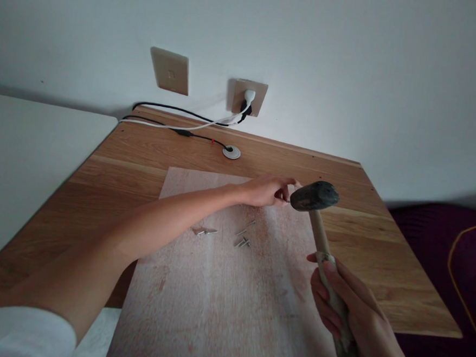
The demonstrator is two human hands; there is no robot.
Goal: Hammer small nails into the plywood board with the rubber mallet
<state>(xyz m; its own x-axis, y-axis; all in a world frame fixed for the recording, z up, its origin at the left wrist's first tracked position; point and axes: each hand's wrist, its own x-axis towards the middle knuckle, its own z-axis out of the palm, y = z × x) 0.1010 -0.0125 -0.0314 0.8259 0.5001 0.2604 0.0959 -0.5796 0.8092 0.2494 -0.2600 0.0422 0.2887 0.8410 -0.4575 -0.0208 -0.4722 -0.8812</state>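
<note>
My right hand [343, 300] is wrapped around the wooden handle of a mallet [315, 196] with a dark, worn head. The mallet is raised over the far right part of a pale reddish wooden board [196, 306]. My left hand [267, 190] reaches across to the board's far edge, its fingers pinched close beside the mallet head. Whatever is between those fingertips is too small and too hidden to name. Several loose metal screws or nails [243, 242] lie on the board, nearer to me than my left hand; a few more metal fasteners [205, 231] lie left of them.
Under the board is a wooden desk [379, 253]. Along its back run black and white cables [176, 125], leading to a wall socket [249, 96] and a round cable grommet [231, 152]. A white surface [30, 175] adjoins at left; dark purple fabric [429, 241] is at right.
</note>
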